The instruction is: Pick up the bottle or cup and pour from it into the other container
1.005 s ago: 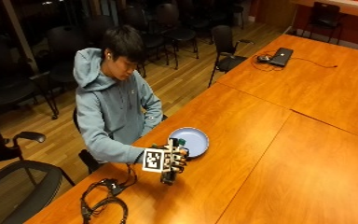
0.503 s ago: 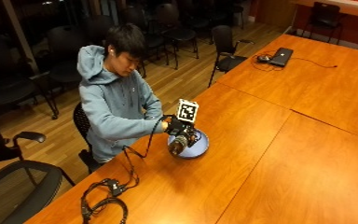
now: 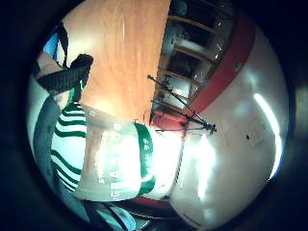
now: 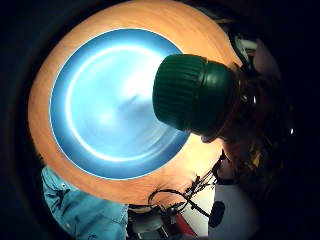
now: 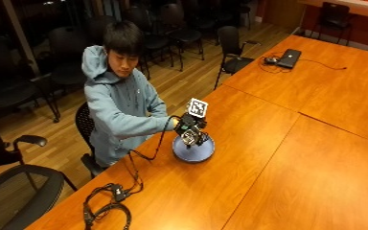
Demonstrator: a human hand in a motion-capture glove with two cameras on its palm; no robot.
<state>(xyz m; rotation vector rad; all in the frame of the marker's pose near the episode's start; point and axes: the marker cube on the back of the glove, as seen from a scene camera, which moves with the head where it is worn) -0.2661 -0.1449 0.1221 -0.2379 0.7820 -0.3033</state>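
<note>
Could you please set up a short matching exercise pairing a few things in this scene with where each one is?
Things:
1. bottle
2. blue plate
3. laptop
4. right hand

Places:
A. at the table's far end
B. on the table in front of the person
C. gripping the bottle
D. held above the plate, green cap still on

Pairs: 1-D, 2-B, 3-A, 4-C

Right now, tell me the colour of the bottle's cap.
Dark green cap, clearest in the thumb side palm view.
</note>
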